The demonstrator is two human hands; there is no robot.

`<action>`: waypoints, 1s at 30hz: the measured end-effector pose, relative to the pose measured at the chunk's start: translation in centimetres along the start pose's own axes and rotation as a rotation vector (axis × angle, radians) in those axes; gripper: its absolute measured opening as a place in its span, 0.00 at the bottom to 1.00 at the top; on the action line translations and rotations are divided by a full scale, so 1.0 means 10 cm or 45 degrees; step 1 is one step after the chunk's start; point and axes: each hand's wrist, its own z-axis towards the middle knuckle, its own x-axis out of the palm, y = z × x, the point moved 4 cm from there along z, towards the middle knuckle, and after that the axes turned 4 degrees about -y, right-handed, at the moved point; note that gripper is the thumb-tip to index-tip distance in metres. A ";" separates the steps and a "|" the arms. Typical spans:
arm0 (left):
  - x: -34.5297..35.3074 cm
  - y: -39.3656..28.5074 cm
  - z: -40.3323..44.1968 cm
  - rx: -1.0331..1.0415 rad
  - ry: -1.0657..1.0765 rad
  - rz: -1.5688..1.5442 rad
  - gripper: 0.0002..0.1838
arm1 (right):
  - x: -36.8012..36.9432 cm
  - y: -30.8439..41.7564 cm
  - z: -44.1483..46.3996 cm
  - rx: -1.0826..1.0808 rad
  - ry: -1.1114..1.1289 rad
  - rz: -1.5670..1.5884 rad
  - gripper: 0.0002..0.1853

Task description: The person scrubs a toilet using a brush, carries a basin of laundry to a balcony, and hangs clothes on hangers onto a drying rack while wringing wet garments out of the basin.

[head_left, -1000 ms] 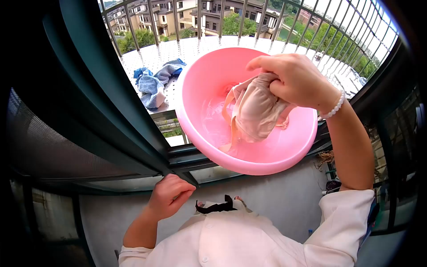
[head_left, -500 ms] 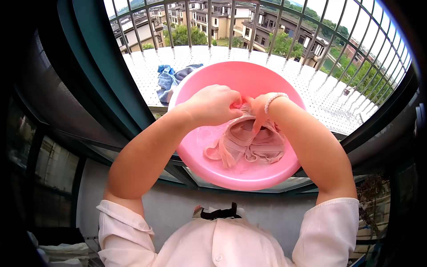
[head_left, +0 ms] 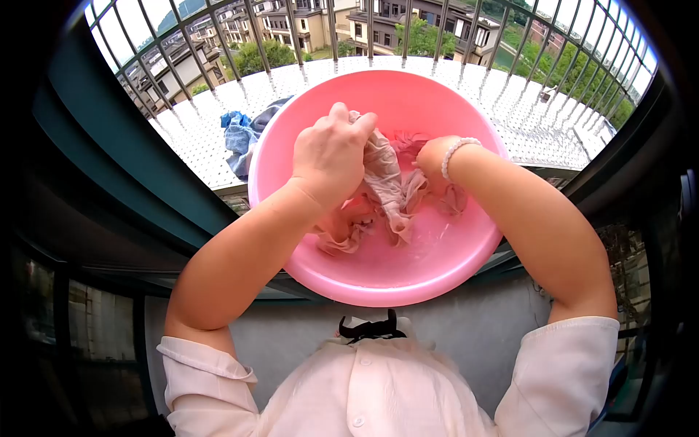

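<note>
A wet pale pink garment (head_left: pixel 384 178) hangs in folds inside a pink plastic basin (head_left: pixel 382 295). My left hand (head_left: pixel 331 153) is closed around its upper part and holds it raised near the basin's left side. Lower folds droop to the shallow water at the bottom. At the right, my right hand (head_left: pixel 435 162), with a beaded bracelet (head_left: pixel 459 149) on the wrist, grips another bunched part of the cloth. Its fingertips are partly hidden behind the hand and folds. The garment's exact kind cannot be made out.
Blue and grey clothes (head_left: pixel 244 138) lie left of the basin on a white perforated ledge (head_left: pixel 539 138). Metal bars (head_left: pixel 370 33) stand behind it, with houses and trees beyond. A dark green window frame (head_left: pixel 124 131) borders the left side.
My hands have moved apart, the left lifting its part of the garment. The cloth, spread out lower before, is now stretched and bunched between them. The camera view has shifted.
</note>
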 end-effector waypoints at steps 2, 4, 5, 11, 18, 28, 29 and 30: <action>-0.07 0.01 0.02 -0.007 -0.117 -0.085 0.25 | 0.19 0.04 0.02 -0.004 -0.063 0.034 0.21; -0.07 0.01 0.08 -0.034 -0.051 -0.172 0.24 | 0.24 0.05 0.02 -0.055 -0.215 0.082 0.18; -0.07 0.01 0.09 -0.047 -0.022 -0.209 0.24 | 0.18 0.02 0.00 0.001 -0.239 0.215 0.16; -0.15 0.08 0.20 -0.169 -0.020 -0.576 0.25 | -0.50 -0.26 -0.31 0.109 -0.521 1.696 0.12; -0.29 0.06 0.30 -0.583 -0.118 -2.298 0.32 | -0.78 0.33 -0.50 -0.602 -0.905 2.287 0.41; -0.16 0.30 0.28 -0.621 0.017 -2.137 0.37 | -1.00 -0.05 -0.66 -0.299 -1.462 3.001 0.10; -0.13 0.27 0.32 -0.443 0.067 -2.219 0.38 | -1.07 -0.08 -0.70 -0.328 -1.493 3.078 0.10; -0.10 0.26 0.36 -0.347 0.123 -2.250 0.41 | -1.12 -0.09 -0.71 -0.342 -1.514 3.162 0.10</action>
